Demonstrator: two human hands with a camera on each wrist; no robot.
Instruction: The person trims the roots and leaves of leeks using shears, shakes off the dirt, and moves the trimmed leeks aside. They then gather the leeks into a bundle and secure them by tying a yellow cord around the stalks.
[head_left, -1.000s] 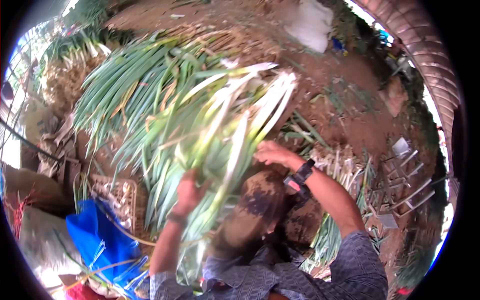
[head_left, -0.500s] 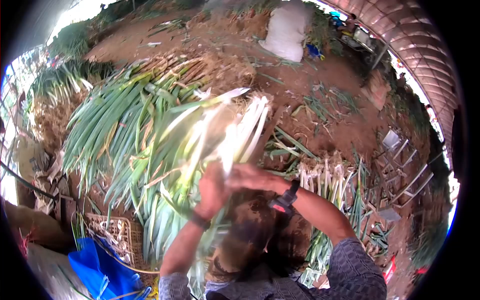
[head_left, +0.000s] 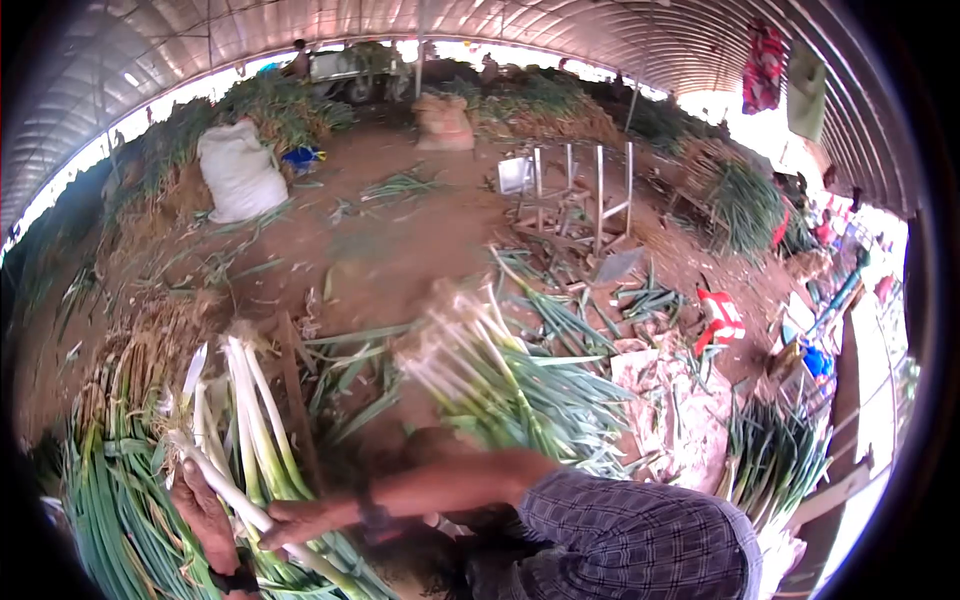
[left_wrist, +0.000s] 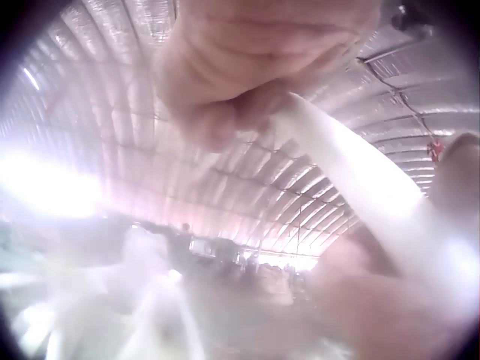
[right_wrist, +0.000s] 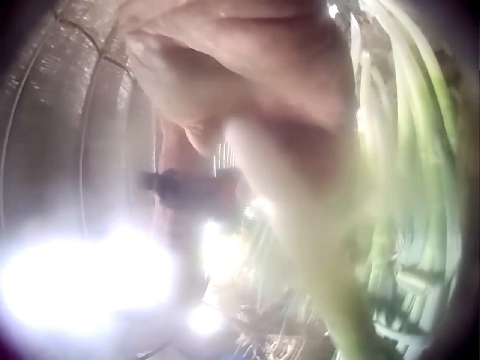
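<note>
Both our hands are on one leek stalk, low at the left. Our left hand curls its fingers round the white shaft. Our right hand, reaching across the body, grips the same stalk a little further down, towards its green end, though the right wrist view is too blurred to show each finger. The stalk lies against the heap of leeks just beside it, with the white ends pointing up and away from us. A second bundle lies to the right of the crossed arm, apart from the heap. We judge the work well under way but far from over: two stacks are gathered, while loose leaves and further piles lie scattered over the dirt floor.
</note>
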